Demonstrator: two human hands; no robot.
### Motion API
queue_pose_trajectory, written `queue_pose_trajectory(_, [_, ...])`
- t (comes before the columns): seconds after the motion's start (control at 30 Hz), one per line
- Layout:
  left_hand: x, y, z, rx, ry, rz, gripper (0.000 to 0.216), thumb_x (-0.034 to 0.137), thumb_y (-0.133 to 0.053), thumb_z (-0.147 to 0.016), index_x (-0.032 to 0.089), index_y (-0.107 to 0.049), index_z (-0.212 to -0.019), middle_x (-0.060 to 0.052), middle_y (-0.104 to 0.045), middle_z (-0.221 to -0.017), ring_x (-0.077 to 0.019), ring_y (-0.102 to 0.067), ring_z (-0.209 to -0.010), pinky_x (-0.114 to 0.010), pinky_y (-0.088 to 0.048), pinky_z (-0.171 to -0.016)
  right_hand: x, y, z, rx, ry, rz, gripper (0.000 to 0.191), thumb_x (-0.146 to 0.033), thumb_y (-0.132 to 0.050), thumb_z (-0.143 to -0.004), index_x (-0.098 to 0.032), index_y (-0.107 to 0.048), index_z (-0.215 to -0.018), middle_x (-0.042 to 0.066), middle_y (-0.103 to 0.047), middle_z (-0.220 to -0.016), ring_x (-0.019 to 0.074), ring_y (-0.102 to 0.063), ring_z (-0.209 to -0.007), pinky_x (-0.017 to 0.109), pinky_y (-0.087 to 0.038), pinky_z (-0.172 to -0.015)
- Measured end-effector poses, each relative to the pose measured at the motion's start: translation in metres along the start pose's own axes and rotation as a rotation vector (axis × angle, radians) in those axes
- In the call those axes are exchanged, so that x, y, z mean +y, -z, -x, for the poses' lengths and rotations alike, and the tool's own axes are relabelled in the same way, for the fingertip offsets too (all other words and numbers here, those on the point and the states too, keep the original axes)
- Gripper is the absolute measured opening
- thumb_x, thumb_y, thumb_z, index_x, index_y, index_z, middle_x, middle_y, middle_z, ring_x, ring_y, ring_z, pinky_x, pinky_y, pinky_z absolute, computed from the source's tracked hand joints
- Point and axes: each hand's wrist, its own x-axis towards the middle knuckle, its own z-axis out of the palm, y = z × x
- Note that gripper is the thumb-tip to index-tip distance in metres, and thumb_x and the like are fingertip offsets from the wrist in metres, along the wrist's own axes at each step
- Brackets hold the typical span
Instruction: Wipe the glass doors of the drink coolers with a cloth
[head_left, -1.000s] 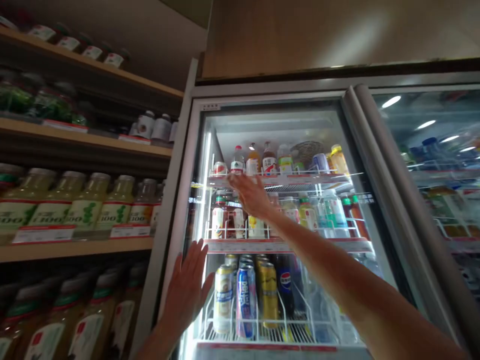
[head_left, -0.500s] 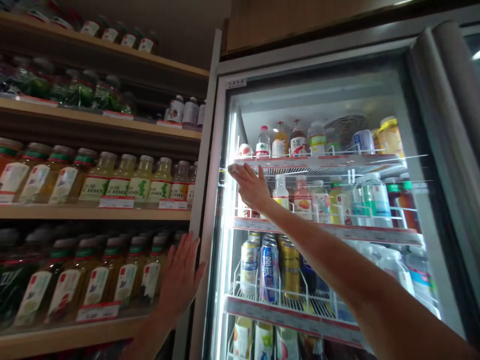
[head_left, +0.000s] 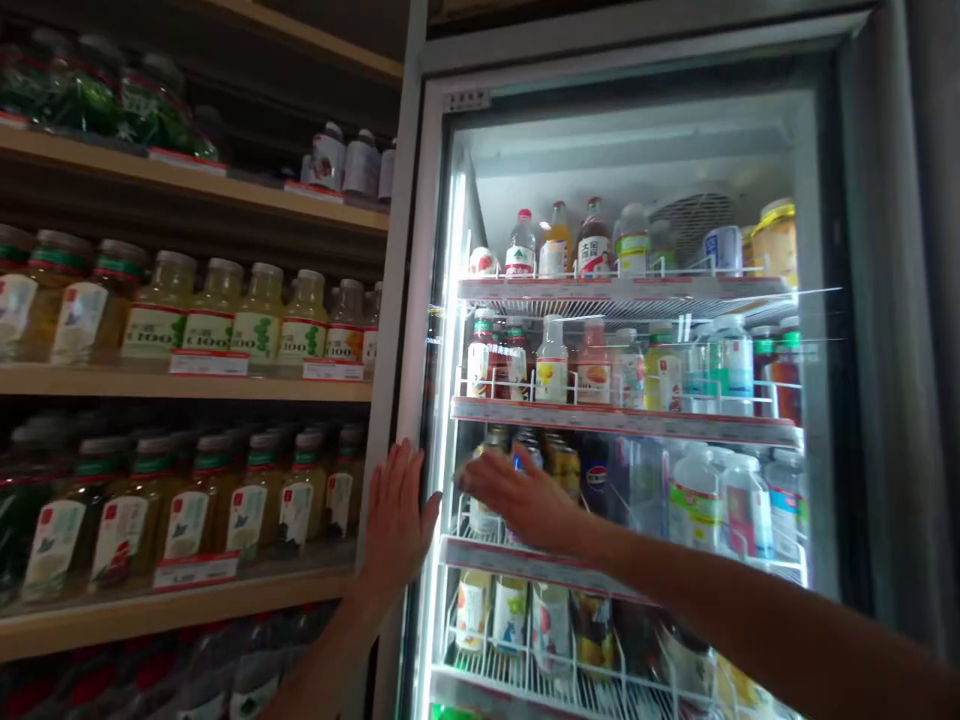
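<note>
My left hand (head_left: 399, 515) is spread open, its palm toward the edge frame (head_left: 397, 400) of the glass-door fridge, fingers pointing up. In front of the lit glass door (head_left: 637, 150), my right hand (head_left: 525, 495) reaches in from the right at the level of the can shelf. Motion blurs its fingers. They appear pressed over a small greyish cloth (head_left: 463, 478), mostly hidden under the fingertips. Behind the glass, drink cans (head_left: 562, 465) are partly covered by this hand. Bottles (head_left: 551, 360) stand in a row on the shelf above.
Left of the fridge, wooden shelves (head_left: 187, 382) carry rows of juice bottles (head_left: 255, 505) with price tags (head_left: 196, 570) on the front edges. Lower in the fridge, a wire shelf (head_left: 540, 690) holds more bottles. A grey vertical part (head_left: 885, 350) borders the door on the right.
My right hand has moved down the glass, from the upper shelves to the can shelf. My left hand is slightly farther right, at the door frame. The view has tilted down a little.
</note>
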Motion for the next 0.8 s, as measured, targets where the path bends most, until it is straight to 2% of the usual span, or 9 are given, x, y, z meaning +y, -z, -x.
queue_pose_trajectory(0.03, [0.001,-0.001,0.002,-0.004,0.002,0.004,0.058,0.031,-0.039,-0.089,0.018,-0.018,-0.141,-0.015,-0.033,-0.145,-0.0238,-0.024,-0.137,-0.046,-0.025,-0.109,-0.006,-0.004,0.014,-0.055,0.099,-0.024,0.068,-0.014,-0.047,-0.081,-0.027,-0.023,-0.143,-0.001,-0.035,-0.146,0.0184,-0.024,-0.136,0.045,-0.016,-0.113])
queue_pose_trajectory(0.1, [0.006,-0.005,0.003,-0.012,0.002,0.02,0.058,0.03,-0.04,-0.089,0.018,-0.018,-0.141,-0.016,-0.031,-0.145,-0.0237,-0.023,-0.138,-0.046,-0.025,-0.109,-0.001,0.0,0.028,-0.071,0.071,-0.005,0.069,-0.013,-0.049,-0.079,-0.028,-0.024,-0.142,-0.001,-0.035,-0.146,0.0188,-0.024,-0.137,0.046,-0.015,-0.113])
queue_pose_trajectory(0.2, [0.026,-0.016,0.003,-0.006,0.009,0.072,0.058,0.03,-0.039,-0.089,0.018,-0.018,-0.142,-0.015,-0.029,-0.147,-0.0235,-0.02,-0.139,-0.046,-0.025,-0.11,0.039,0.025,0.025,0.079,-0.343,0.14,0.069,-0.009,-0.046,-0.08,-0.03,-0.025,-0.142,0.0,-0.027,-0.15,0.0234,-0.019,-0.139,0.055,-0.009,-0.111])
queue_pose_trajectory(0.27, [0.045,-0.025,0.003,0.006,-0.001,0.113,0.058,0.03,-0.039,-0.089,0.017,-0.018,-0.142,-0.015,-0.029,-0.147,-0.0234,-0.02,-0.139,-0.046,-0.024,-0.11,0.053,0.035,0.032,0.15,-0.495,0.205,0.066,-0.01,-0.044,-0.081,-0.028,-0.025,-0.142,0.001,-0.023,-0.151,0.0248,-0.018,-0.139,0.057,-0.007,-0.111])
queue_pose_trajectory(0.33, [0.063,-0.033,0.004,0.009,-0.016,0.14,0.058,0.03,-0.04,-0.089,0.017,-0.018,-0.142,-0.015,-0.03,-0.146,-0.0236,-0.02,-0.139,-0.046,-0.025,-0.11,0.044,0.031,0.058,0.122,-0.419,0.201,0.068,-0.01,-0.044,-0.08,-0.028,-0.025,-0.142,0.001,-0.024,-0.151,0.0236,-0.017,-0.14,0.054,-0.01,-0.112])
queue_pose_trajectory(0.47, [0.092,-0.043,0.008,0.0,-0.061,0.166,0.059,0.029,-0.041,-0.089,0.016,-0.018,-0.142,-0.015,-0.029,-0.146,-0.0242,-0.018,-0.139,-0.047,-0.025,-0.11,0.014,0.015,0.125,-0.006,-0.008,0.159,0.064,-0.01,-0.044,-0.08,-0.029,-0.033,-0.139,-0.005,-0.034,-0.146,0.0162,-0.019,-0.139,0.043,-0.014,-0.115])
queue_pose_trajectory(0.53, [0.108,-0.047,0.008,0.019,-0.066,0.18,0.059,0.029,-0.041,-0.089,0.017,-0.017,-0.142,-0.015,-0.028,-0.147,-0.0241,-0.016,-0.14,-0.047,-0.023,-0.111,0.025,0.023,0.143,0.052,-0.087,0.22,0.06,-0.008,-0.041,-0.082,-0.028,-0.035,-0.138,-0.003,-0.037,-0.145,0.0166,-0.021,-0.139,0.045,-0.012,-0.114])
queue_pose_trajectory(0.67, [0.153,-0.054,0.01,0.009,-0.115,0.224,0.061,0.027,-0.041,-0.088,0.018,-0.016,-0.143,-0.013,-0.027,-0.148,-0.0232,-0.016,-0.14,-0.047,-0.015,-0.113,0.054,0.041,0.179,0.173,-0.506,0.319,0.057,-0.012,-0.04,-0.084,-0.023,-0.034,-0.139,0.006,-0.032,-0.147,0.0233,-0.019,-0.139,0.053,-0.013,-0.111])
queue_pose_trajectory(0.8, [0.197,-0.057,0.018,-0.021,-0.138,0.259,0.062,0.026,-0.042,-0.087,0.018,-0.017,-0.143,-0.013,-0.026,-0.148,-0.023,-0.014,-0.14,-0.047,-0.012,-0.114,0.041,0.038,0.247,-0.069,-0.177,0.233,0.058,-0.011,-0.037,-0.085,-0.036,-0.036,-0.136,-0.008,-0.038,-0.144,0.0132,-0.024,-0.138,0.043,-0.013,-0.115])
